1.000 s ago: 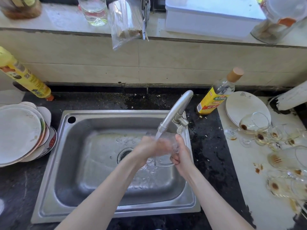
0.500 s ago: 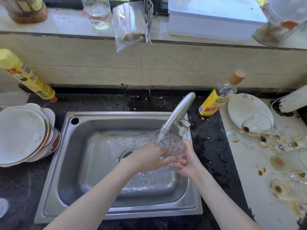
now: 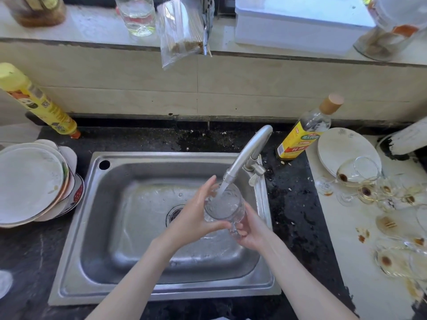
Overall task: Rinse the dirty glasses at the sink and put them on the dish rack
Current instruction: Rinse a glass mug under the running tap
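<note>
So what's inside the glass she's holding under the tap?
Tap water streams into the glass, churning and filling it. Left hand and right hand wrap round it, covering its lower sides; any residue at the bottom cannot be seen.

My dark bench (image 3: 291,204) carries stacked plates (image 3: 30,185) at left, a yellow-labelled bottle (image 3: 302,132), and stained glasses (image 3: 369,188) on its pale right side.

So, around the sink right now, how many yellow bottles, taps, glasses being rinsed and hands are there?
Yellow bottles: 2 (one on the left, one on the right)
Tap: 1
Glass under the tap: 1
Hands holding it: 2 (left hand, right hand)
Total: 6
The stained glasses at the right overlap too much to count.
</note>
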Tool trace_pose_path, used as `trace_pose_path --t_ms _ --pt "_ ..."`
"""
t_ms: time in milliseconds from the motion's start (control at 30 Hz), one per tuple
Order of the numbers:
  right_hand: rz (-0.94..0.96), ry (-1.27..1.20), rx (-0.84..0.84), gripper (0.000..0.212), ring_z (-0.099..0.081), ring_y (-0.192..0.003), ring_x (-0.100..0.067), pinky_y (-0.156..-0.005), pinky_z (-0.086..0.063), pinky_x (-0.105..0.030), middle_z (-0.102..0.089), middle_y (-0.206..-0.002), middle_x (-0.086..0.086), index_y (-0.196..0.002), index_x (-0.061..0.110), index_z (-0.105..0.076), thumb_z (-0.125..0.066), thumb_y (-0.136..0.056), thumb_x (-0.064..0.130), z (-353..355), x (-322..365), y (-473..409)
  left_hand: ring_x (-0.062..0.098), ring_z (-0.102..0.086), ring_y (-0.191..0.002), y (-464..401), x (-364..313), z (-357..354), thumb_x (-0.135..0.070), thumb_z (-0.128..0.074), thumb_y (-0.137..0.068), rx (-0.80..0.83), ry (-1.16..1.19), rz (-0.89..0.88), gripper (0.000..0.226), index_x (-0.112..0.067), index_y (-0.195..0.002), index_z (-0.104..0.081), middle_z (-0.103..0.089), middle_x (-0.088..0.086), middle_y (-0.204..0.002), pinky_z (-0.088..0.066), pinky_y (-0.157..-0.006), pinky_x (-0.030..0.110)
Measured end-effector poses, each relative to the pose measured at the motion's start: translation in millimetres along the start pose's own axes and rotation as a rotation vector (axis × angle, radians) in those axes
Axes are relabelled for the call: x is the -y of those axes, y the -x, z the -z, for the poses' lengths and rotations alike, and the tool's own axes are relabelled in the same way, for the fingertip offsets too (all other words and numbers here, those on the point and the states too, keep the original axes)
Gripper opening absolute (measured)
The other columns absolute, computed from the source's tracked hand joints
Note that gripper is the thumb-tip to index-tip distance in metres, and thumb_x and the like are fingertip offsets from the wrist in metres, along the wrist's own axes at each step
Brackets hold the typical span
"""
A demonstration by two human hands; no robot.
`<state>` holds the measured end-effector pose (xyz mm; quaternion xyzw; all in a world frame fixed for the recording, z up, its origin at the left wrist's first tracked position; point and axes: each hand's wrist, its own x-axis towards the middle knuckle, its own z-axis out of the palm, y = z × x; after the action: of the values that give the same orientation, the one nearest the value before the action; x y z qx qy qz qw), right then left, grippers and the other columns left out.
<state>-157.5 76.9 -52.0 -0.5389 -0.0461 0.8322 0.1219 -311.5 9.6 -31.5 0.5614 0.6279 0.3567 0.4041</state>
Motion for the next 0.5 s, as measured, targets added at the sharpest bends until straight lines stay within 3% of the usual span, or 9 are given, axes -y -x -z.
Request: trace_pose_path --t_ms 100,167,267,367,433,500 --pt "0.002 0.024 0.010 0.051 -0.046 -0.040 -0.011 -0.033 -0.036 -0.014 -0.064 -0.063 -0.008 -0.097 0.007 -0.064 -0.040 -0.094 0.052 -3.5 0.3 -1.6 -0.004 -0.042 -0.121 -3.6 1.6 2.2 -0.059 -0.072 -0.057 0.026 0.031 0.046 0.100 -0.038 -0.137 -0.016 -0.044 -0.020 -0.127 -0.035 -0.104 0.023" --pt "0.011 0.018 0.024 0.054 -0.055 -0.042 -0.014 -0.035 -0.044 -0.018 -0.064 -0.076 -0.010 -0.108 0.006 -0.061 -0.036 -0.095 0.052 -4.9 0.7 -2.2 -0.004 -0.040 -0.123 -5.0 1.3 2.5 -0.052 -0.078 -0.059 0.040 0.066 0.069 0.092 -0.041 -0.130 -0.020 -0.044 -0.014 -0.129 -0.033 -0.106 0.019" --pt "0.042 0.082 0.049 0.049 -0.055 -0.054 -0.011 -0.045 -0.047 -0.020 -0.062 -0.084 -0.005 -0.105 0.011 -0.062 -0.032 -0.098 0.049 -5.9 1.5 -4.1 -0.003 -0.040 -0.124 -7.1 1.4 -0.8 -0.047 -0.078 -0.058 -0.020 0.095 0.090 0.086 -0.037 -0.127 -0.027 -0.044 -0.016 -0.128 -0.033 -0.105 0.020" --pt "0.052 0.149 0.034 0.038 -0.056 -0.065 -0.013 -0.059 -0.045 -0.023 -0.066 -0.082 -0.004 -0.099 0.013 -0.065 -0.039 -0.099 0.042 -4.0 5.6 -8.3 0.000 -0.046 -0.118 -9.2 0.5 -3.9 -0.048 -0.074 -0.055 -0.111 0.085 0.106 0.086 -0.027 -0.127 -0.033 -0.048 -0.015 -0.122 -0.038 -0.100 0.024" --pt "0.093 0.240 -0.006 0.024 -0.056 -0.077 -0.017 -0.067 -0.044 -0.027 -0.064 -0.091 -0.006 -0.110 0.014 -0.060 -0.046 -0.098 0.029 -1.8 13.3 -13.5 0.002 -0.047 -0.116 -10.8 -0.7 -3.1 -0.049 -0.074 -0.053 -0.135 0.056 0.104 0.087 -0.025 -0.127 -0.035 -0.048 -0.015 -0.121 -0.039 -0.098 0.023" --pt "0.146 0.215 -0.100 0.026 -0.056 -0.096 -0.023 -0.081 -0.045 -0.034 -0.060 -0.105 -0.009 -0.123 0.013 -0.049 -0.046 -0.097 0.015 0.7 24.7 -19.9 0.003 -0.046 -0.116 -13.4 -0.3 -1.2 -0.049 -0.075 -0.053 -0.132 0.006 0.096 0.090 -0.020 -0.129 -0.036 -0.048 -0.011 -0.122 -0.038 -0.097 0.021"
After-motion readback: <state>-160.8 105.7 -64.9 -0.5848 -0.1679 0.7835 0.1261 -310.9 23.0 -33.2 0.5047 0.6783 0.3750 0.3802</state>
